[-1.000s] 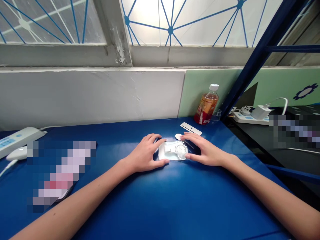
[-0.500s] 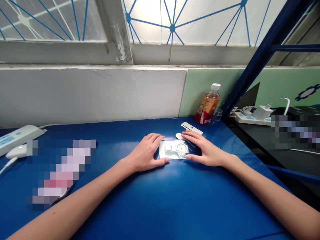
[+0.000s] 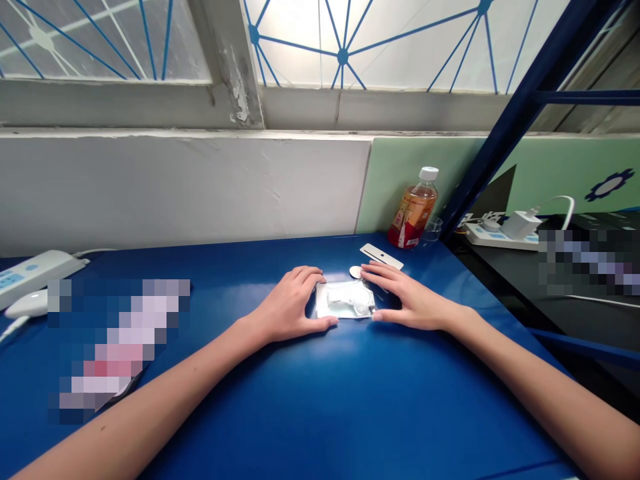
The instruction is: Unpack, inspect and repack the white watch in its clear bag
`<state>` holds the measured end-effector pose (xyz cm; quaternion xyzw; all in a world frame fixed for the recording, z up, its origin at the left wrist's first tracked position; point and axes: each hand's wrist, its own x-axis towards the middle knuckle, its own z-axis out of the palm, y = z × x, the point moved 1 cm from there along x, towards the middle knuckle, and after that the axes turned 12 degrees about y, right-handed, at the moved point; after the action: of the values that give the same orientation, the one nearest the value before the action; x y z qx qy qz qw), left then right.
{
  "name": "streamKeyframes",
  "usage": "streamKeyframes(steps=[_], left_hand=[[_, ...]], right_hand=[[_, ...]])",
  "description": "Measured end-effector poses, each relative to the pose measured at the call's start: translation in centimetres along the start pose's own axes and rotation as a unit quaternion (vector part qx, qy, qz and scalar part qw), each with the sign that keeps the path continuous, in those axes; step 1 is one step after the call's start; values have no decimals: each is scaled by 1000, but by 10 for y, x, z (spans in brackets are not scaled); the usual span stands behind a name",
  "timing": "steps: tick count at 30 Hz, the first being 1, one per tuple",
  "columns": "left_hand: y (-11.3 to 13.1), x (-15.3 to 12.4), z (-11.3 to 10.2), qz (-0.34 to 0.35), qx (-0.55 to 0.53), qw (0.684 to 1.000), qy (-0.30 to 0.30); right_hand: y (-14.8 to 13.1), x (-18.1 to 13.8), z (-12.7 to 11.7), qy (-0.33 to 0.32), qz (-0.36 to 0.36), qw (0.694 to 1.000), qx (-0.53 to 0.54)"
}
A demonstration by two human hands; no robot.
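A small clear plastic pouch (image 3: pixel 345 300) with a white watch-like item inside lies flat on the blue table (image 3: pixel 320 400). My left hand (image 3: pixel 290 307) rests at its left edge, thumb and fingers curved around the pouch's side. My right hand (image 3: pixel 407 300) touches its right edge with fingers stretched toward it. Just behind the pouch lie a small white disc (image 3: pixel 355 271) and a white strip with a hole (image 3: pixel 381 256).
An orange drink bottle (image 3: pixel 415 210) stands at the back by the green panel. A white power strip (image 3: pixel 35 273) lies at the far left, another with a charger (image 3: pixel 505 233) on the black bench at right. A blue steel post (image 3: pixel 505 127) rises at right.
The pouch now looks flatter and glossier between my hands, its contents less distinct. Both hands stay at its edges, barely shifted.
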<state>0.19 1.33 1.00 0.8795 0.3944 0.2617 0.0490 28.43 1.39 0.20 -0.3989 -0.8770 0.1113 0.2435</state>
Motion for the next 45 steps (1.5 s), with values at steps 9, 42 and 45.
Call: streamKeyframes(steps=[9,42,45], left_hand=[[1,1,-1,4,-14,1000,14],[2,-3,0,47,-52,997,43],[2,-3,-1,60,-44,996,51]], right_hand=[[3,-1,-1,35,2,999,7],[-6,0,-3,65,-55,996,14],[-8,0,-4,88,-97,991,38]])
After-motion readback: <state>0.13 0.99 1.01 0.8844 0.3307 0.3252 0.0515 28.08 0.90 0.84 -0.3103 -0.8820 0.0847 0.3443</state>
